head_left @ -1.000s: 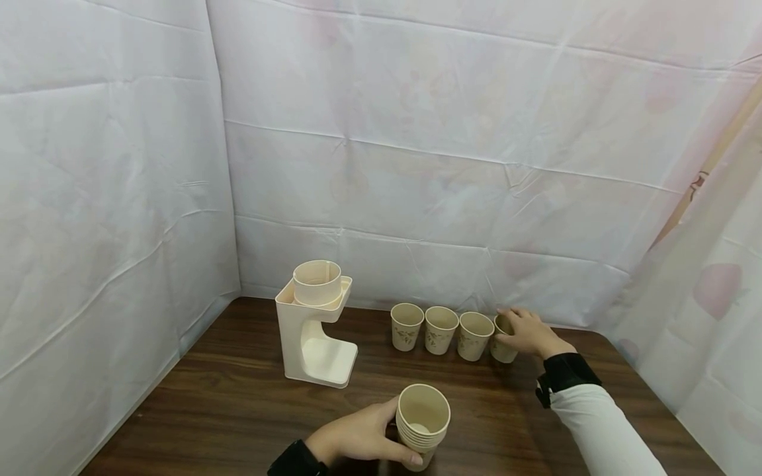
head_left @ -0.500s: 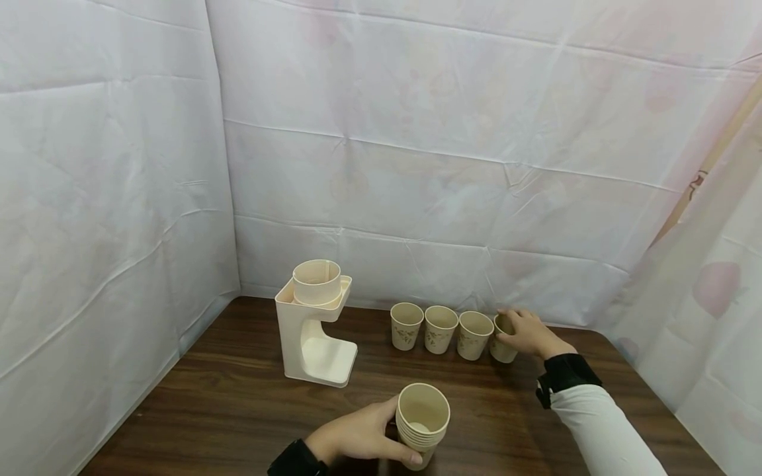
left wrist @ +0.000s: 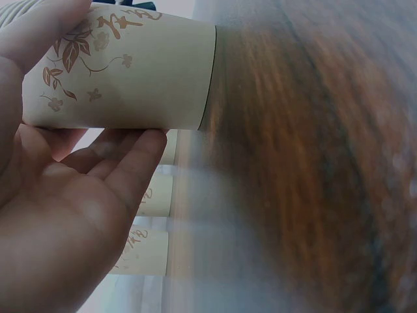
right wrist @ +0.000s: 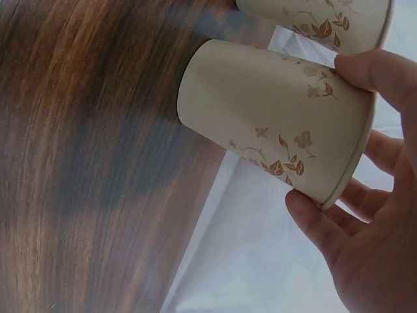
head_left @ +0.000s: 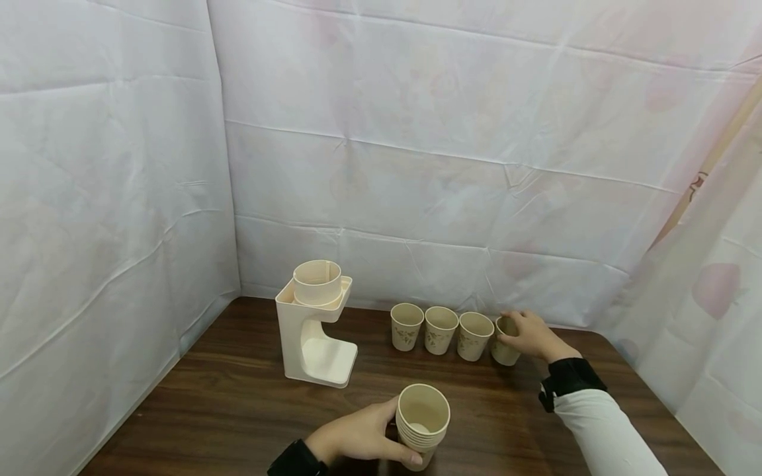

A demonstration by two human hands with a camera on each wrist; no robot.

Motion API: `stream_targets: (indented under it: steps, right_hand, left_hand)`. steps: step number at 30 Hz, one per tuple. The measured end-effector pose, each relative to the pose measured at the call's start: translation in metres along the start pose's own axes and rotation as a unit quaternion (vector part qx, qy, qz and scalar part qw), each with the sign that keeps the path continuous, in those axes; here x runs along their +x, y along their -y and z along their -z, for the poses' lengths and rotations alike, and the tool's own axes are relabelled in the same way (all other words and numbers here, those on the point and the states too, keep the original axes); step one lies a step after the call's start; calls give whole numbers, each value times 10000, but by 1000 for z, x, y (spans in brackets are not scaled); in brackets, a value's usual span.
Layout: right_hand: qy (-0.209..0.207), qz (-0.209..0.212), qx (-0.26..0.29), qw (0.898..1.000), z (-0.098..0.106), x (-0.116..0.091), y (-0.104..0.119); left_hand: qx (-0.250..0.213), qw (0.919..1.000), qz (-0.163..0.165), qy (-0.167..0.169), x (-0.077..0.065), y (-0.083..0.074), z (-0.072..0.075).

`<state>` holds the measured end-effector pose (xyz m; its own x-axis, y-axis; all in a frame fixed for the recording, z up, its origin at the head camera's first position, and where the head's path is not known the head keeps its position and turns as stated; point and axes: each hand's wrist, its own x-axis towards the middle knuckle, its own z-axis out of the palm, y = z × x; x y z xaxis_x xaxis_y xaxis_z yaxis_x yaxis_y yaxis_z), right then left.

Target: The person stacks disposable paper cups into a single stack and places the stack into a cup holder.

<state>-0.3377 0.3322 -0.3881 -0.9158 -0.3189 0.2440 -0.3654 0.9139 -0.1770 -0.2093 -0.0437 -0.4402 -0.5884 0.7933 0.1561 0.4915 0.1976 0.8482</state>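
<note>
Near the table's front, my left hand point(head_left: 363, 433) grips a stack of nested beige paper cups point(head_left: 421, 420), rims upward. In the left wrist view the lowest paper cup point(left wrist: 130, 72) shows a brown leaf print, its base right at the table top. At the back right, my right hand point(head_left: 532, 336) holds the rightmost single paper cup point(head_left: 505, 354) near its rim. The right wrist view has thumb and fingers on either side of that printed cup point(right wrist: 260, 111). To its left stand three more upright paper cups point(head_left: 407, 327) in a row.
A cream cup dispenser stand point(head_left: 318, 337) with a round tube on top stands left of the row. The dark wooden table point(head_left: 226, 396) is bounded by white cloth sheets point(head_left: 369, 198) at the back and both sides.
My right hand and the rightmost cup have shifted slightly to the right, so a small gap shows beside the neighbouring cup. The left hand and its stack have stayed put.
</note>
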Motion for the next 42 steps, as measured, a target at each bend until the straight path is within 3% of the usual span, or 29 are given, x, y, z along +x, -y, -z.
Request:
stream_targets:
  steps: [25,32,42]
  right_hand:
    - [-122,196,135,9996,24,-12,14]
    - [27,179,322,9993,32,-22,22]
    - [123,625,404,9972,49,-35,43]
  left_hand:
    - [69,10000,14,9,0,3,1]
    - [80,10000,-11,8,0,3,0]
    - [138,9999,-66,-35,0,4,0]
